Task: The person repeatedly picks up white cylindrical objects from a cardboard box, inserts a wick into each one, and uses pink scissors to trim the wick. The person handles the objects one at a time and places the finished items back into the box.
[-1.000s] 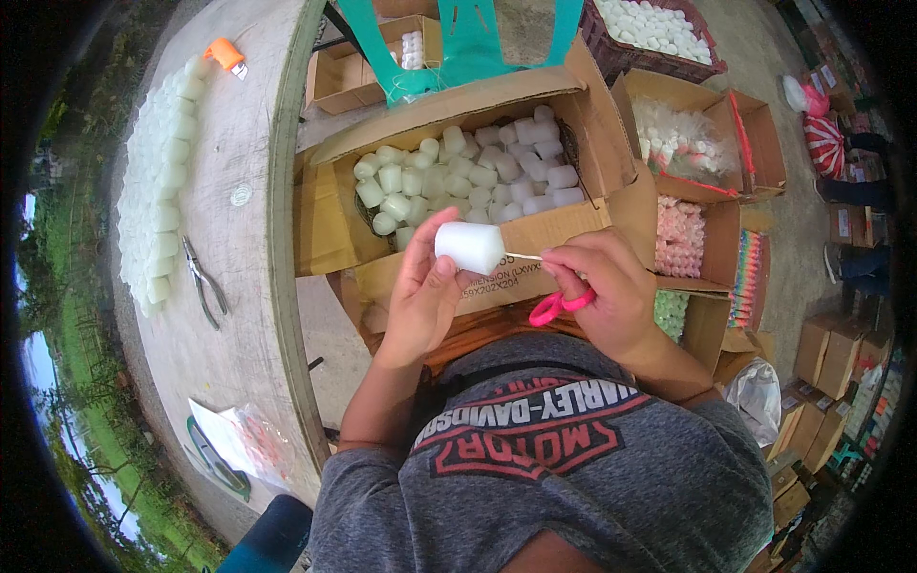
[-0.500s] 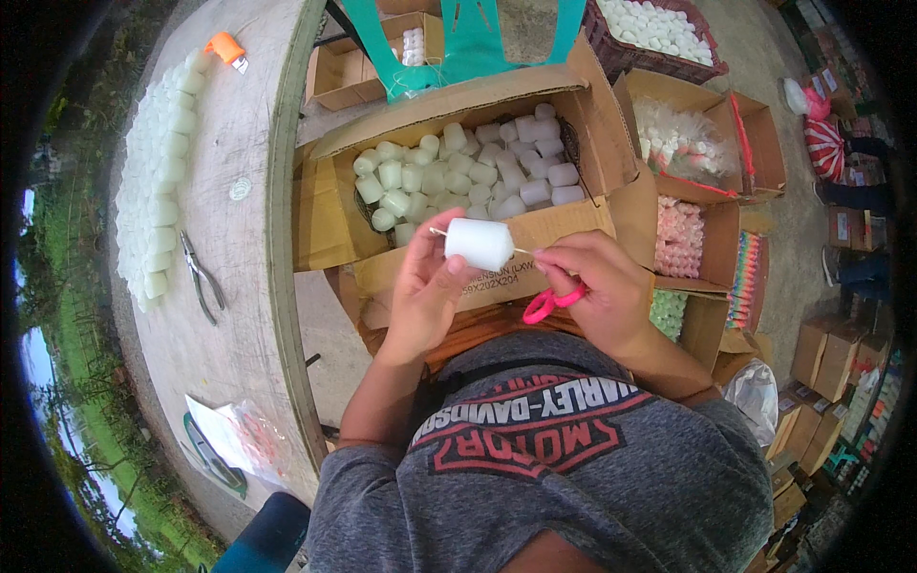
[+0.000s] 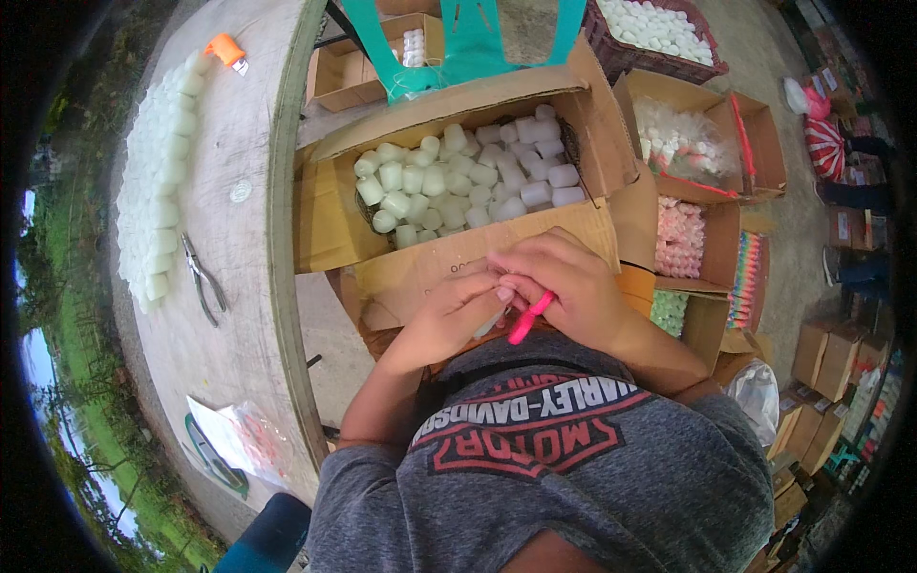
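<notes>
My two hands are brought together in front of my shirt, over the near flap of a cardboard box. My left hand [image 3: 454, 310] is closed around a white votive candle [image 3: 490, 327], of which only a pale sliver shows below the fingers. Against it, my right hand [image 3: 564, 286] has its fingers curled, with pink-handled scissors [image 3: 530, 318] hooked on them. The blades are hidden, and so is the candle's wick. Just beyond, many white candles [image 3: 435, 181] lie heaped in the open cardboard box [image 3: 611, 143].
On the table [image 3: 248, 296] at left are rows of white candles [image 3: 167, 181], pliers [image 3: 202, 279], an orange-handled tool [image 3: 225, 48] and a plastic bag [image 3: 258, 441]. A green chair [image 3: 382, 48] stands beyond the box. Boxes of coloured candles [image 3: 680, 239] and a crate [image 3: 659, 38] line the right.
Both hands have come together and nearer my body. The candle, held up in plain sight with its wick between the hands, is now mostly covered by fingers. The scissors moved left with my right hand.
</notes>
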A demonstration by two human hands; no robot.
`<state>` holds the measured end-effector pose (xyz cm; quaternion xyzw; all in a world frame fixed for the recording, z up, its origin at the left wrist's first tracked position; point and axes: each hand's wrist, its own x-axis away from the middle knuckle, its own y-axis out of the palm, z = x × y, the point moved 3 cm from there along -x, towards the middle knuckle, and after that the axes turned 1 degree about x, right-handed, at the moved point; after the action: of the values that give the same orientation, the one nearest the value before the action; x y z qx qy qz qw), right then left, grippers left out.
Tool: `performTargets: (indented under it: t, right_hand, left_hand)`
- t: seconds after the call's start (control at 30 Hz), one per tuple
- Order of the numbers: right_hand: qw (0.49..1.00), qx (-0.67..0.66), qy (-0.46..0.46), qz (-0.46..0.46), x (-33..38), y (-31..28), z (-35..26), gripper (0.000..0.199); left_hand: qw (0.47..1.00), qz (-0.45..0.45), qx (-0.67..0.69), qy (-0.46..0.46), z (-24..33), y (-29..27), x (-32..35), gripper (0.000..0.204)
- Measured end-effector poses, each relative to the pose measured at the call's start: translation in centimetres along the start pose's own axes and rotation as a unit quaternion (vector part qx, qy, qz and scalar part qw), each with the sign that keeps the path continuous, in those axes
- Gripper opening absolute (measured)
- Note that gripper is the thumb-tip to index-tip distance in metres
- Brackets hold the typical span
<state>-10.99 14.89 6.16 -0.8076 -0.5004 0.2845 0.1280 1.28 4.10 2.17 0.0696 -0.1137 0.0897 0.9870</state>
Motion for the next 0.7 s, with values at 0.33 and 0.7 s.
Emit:
performTargets:
  t: [0.33,0.7]
  right_hand:
    - [0.995,-0.001,0.069,0.067,0.5,-1.2,0.8,0.016]
    - [0.994,0.073,-0.076,0.024,0.7,-0.5,-0.7,0.018]
  left_hand:
    - [0.972,0.043,0.225,-0.041,0.1,-0.5,0.6,0.014]
    - [0.969,0.138,-0.154,0.138,1.3,0.4,0.3,0.010]
